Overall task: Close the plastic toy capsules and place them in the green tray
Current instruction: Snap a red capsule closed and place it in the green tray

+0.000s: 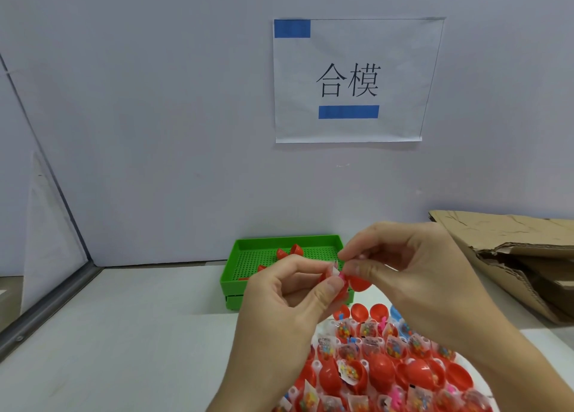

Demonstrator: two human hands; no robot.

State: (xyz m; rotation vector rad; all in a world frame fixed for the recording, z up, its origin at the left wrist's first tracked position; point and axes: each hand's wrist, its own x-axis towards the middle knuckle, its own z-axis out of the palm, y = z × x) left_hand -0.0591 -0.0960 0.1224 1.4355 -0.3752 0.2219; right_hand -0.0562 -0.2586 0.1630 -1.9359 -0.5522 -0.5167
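Capsules: few closed, big pile left

Head view. Red plastic toy capsule point(357, 282), still open, sits at frame centre, held between both hands in front of the green perforated plastic tray point(231, 276). Left hand point(289, 290) pinches one side with thumb and fingers. Right hand point(400, 265) pinches a small clear packet at the capsule mouth, probably tucking it in before snapping shut.

Progress, judged: early. Tray, centre against the wall, holds about four red pieces; some are hidden behind the hands, so exact count unsure. Pile of open red capsule halves with clear toy packets point(388, 368) at lower right, too many to count, dozens, plus one blue piece.

Also one white paper sign point(351, 79) upper centre, flattened brown cardboard point(512, 247) at right.
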